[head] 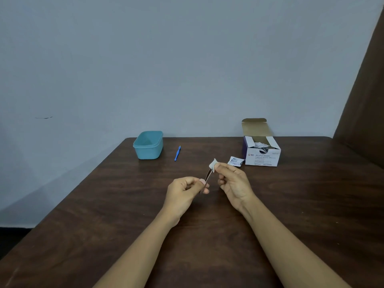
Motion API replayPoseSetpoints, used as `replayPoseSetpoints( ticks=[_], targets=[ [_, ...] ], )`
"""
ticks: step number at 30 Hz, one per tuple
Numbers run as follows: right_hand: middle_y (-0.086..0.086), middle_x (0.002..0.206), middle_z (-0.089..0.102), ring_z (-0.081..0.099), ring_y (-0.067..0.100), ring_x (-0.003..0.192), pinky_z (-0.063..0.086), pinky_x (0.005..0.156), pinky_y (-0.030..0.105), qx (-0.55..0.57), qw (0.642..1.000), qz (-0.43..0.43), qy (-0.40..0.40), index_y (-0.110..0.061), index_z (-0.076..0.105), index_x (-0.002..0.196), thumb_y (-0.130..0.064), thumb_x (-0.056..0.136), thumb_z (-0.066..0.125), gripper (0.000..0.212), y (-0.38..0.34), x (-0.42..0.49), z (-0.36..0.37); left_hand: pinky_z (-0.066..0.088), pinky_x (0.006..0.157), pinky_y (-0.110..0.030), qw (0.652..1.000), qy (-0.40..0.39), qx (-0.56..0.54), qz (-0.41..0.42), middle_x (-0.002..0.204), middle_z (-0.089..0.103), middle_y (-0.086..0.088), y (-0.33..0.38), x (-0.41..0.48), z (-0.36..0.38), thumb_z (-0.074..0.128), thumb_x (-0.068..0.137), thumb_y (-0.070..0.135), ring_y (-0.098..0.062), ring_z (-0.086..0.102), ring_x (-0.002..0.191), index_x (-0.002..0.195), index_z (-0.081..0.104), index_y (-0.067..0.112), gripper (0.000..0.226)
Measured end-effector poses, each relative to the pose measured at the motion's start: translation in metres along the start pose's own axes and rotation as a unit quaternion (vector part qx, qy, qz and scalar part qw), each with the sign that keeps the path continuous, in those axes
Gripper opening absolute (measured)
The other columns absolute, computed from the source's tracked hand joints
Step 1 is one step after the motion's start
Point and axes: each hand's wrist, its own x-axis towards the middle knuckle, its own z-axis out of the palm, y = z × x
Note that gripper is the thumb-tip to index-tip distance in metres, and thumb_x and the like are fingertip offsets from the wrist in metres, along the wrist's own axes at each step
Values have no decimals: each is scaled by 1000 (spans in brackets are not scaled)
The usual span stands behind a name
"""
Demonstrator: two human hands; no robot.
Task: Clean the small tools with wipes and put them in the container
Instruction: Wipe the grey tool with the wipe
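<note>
My left hand [186,191] pinches the lower end of thin metal tweezers [208,175], held above the middle of the brown table [104,225]. My right hand [232,183] pinches a small white wipe [213,163] folded over the tweezers' upper tip. A slim blue tool [177,153] lies on the table further back. Left of it stands the teal container [148,144], open, with nothing visible inside.
An open box of alcohol swabs [262,153] stands at the back right with several sachets inside. A torn sachet wrapper [235,161] lies just left of it. The table meets a grey wall [187,59] at the back; a brown panel [365,113] rises at right.
</note>
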Motion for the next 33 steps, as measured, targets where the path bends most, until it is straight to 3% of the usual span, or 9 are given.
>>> replayPoseSetpoints(
  ticks=[9,15,23,28,33],
  targets=[
    [-5,76,67,38,3,55,34,53,16,18,1000,-16,19,-12,71,86,-15,82,71,6,2,-2,0,40,66,-2,1000,-3,-4,23,80,76,2,0,-2,2,61,93,22,7,65,76,86,77,12,20],
    [-8,61,62,41,3,56,33,51,16,36,999,-9,12,-10,69,86,-12,88,64,6,1,-5,1,40,68,0,1000,-10,0,20,81,76,2,0,-4,1,61,93,21,8,65,80,87,77,12,19],
    [-9,65,65,38,4,57,33,52,16,37,999,-9,24,-12,69,81,-9,84,68,5,2,-6,0,41,68,0,1000,-10,4,23,80,76,2,-1,-5,1,61,93,21,7,65,78,88,77,12,19],
    [-9,71,68,37,3,56,34,51,16,32,999,-11,22,-10,71,88,-12,82,70,7,3,-7,0,43,70,-2,1000,-8,-1,25,78,76,3,-1,-6,1,61,94,23,6,66,78,88,77,14,20],
    [-10,61,59,40,3,55,32,54,17,23,1000,-16,12,-10,71,89,-13,87,66,6,3,-6,-2,42,66,-1,1000,-5,-5,23,79,76,0,-1,-8,1,61,94,21,7,65,75,89,77,10,20]
  ],
)
